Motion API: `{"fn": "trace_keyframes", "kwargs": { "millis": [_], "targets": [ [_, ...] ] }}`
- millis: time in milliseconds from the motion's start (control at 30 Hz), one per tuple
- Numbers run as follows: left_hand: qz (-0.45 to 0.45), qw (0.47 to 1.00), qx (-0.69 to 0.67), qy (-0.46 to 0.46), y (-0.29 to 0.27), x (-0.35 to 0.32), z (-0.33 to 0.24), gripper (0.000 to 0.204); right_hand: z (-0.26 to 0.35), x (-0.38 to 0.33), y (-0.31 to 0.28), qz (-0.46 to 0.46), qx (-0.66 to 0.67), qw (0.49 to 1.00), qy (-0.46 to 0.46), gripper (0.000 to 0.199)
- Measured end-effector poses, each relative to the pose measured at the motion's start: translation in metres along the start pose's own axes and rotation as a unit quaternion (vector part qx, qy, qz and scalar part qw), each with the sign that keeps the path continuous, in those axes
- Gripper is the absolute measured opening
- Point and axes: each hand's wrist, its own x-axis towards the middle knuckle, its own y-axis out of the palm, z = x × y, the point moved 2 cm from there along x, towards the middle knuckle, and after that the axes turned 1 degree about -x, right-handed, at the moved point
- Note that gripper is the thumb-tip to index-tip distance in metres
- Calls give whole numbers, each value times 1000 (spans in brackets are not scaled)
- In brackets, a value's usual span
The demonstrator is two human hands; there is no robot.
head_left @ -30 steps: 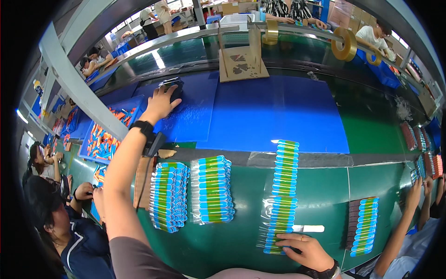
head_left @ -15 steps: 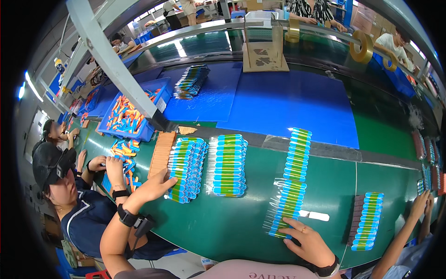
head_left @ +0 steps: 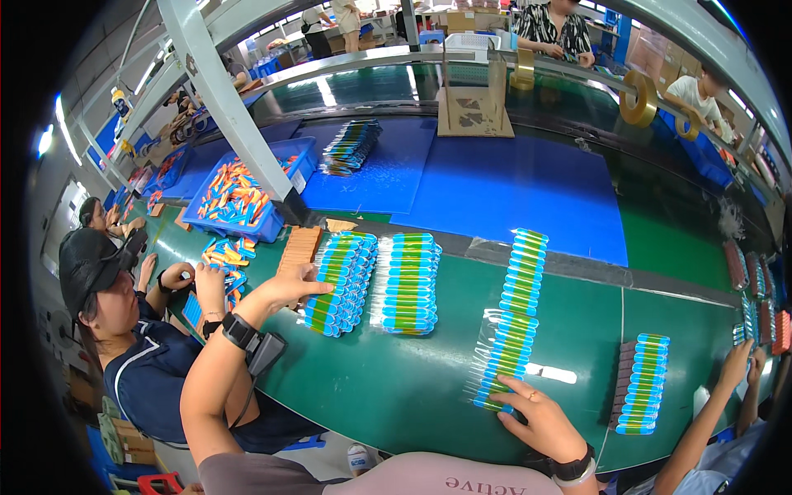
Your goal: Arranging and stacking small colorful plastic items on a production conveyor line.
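Observation:
My left hand (head_left: 299, 286) is at the left edge of a stack of blue-and-green strip sheets (head_left: 346, 285). Its fingers are bent against that edge, one finger lying over the top; the tips underneath are hidden. A similar stack (head_left: 406, 285) lies just right of it. My right hand (head_left: 540, 419) rests with fingers apart on the near end of a strip sheet (head_left: 505, 355) with a clear plastic margin. Beyond that one, another strip sheet (head_left: 525, 272) continues in line, touching it. A flat white piece (head_left: 553, 374) lies beside the lower sheet.
A brown slatted stack (head_left: 299, 252) stands behind my left hand. Farther left are a blue bin (head_left: 268, 227) of orange and blue pieces and a co-worker's hands (head_left: 206, 285). Another strip stack (head_left: 643, 384) lies right, near another person's hands (head_left: 737, 363). A metal post (head_left: 227, 99) rises beyond.
My left hand has slid toward the far side along the stack's left edge. My right hand stays on the lower strip sheet. The view has shifted slightly.

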Motion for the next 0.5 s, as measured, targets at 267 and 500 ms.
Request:
{"fn": "trace_keyframes", "kwargs": {
  "millis": [267, 500],
  "targets": [
    [39, 991, -127, -31, -3, 24, 15, 32, -14, -3, 5, -7, 9, 1000, -20, 31],
    [40, 986, -145, -73, 2, 40, 34, 44, -4, -2, 5, -3, 23, 999, -32, 33]
  ]
}}
